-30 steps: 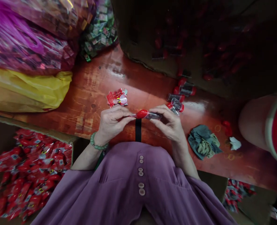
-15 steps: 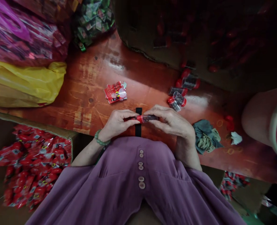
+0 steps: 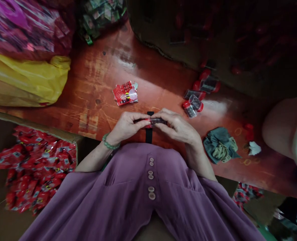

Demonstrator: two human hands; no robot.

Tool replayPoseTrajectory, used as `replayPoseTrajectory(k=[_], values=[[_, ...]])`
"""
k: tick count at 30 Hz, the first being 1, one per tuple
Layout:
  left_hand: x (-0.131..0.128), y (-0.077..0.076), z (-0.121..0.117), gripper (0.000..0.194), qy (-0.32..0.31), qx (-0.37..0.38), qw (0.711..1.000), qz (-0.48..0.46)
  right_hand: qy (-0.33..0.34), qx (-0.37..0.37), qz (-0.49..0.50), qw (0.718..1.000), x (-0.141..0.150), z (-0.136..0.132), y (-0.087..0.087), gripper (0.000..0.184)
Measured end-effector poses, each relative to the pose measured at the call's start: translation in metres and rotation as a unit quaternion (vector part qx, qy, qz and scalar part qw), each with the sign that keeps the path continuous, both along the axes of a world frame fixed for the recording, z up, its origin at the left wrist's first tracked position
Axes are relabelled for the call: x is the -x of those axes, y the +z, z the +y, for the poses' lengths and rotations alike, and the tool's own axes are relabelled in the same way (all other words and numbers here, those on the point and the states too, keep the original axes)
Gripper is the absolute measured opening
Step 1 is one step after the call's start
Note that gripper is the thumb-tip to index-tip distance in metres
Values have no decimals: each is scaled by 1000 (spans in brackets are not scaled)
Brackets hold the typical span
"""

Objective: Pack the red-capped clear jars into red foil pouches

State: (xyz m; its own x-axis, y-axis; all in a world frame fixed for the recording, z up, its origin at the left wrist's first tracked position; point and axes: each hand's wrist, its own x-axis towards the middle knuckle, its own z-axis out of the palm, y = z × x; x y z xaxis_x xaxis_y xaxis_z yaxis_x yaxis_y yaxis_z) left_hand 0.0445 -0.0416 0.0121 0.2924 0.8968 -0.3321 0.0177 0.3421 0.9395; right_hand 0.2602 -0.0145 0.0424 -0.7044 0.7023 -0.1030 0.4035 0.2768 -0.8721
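Item 1: clear tube w/ red cap end (image 3: 158,121), qty 1, held low over front edge of tabletop (image 3: 108,67), approx. horiz. between both hands; unfinished, by the look of it.
L hand (image 3: 126,126): thumb + fingers nearly together, pinching red end; cannot tell if a wrapper is also gripped.
R hand (image 3: 177,126): thumb + fingers closed on clear body.
Item 2: printed red packets (image 3: 124,94), small overlapping stack, flat beyond L hand; untouched, presumably pending.
Item 3: loose red-capped tubes (image 3: 190,110), several, unwrapped, beyond R hand; likewise presumably pending.
Item 4: red plastic-wrapped packs (image 3: 39,167), large qty, in L carton (image 3: 46,131); appear done.
Misc.: crumpled grey-green cloth (image 3: 217,144), R side. Exact counts n/a.
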Motion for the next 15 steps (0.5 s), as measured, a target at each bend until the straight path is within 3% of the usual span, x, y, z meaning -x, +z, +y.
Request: replayPoseTrajectory(k=[4,8,11,15], values=[[15,2,4,43,77,37,996,-30,-92,51,55,993,1,-9,-11,24],[21,1,0,59,132,91,977,-141,-203,112,115,966,6,-16,-17,24],[9,-1,-6,52,165,141,952,-214,-227,176,169,943,14,-21,-20,27],[-12,-4,-12,34,228,133,943,-204,-250,231,200,919,26,-27,-24,31]])
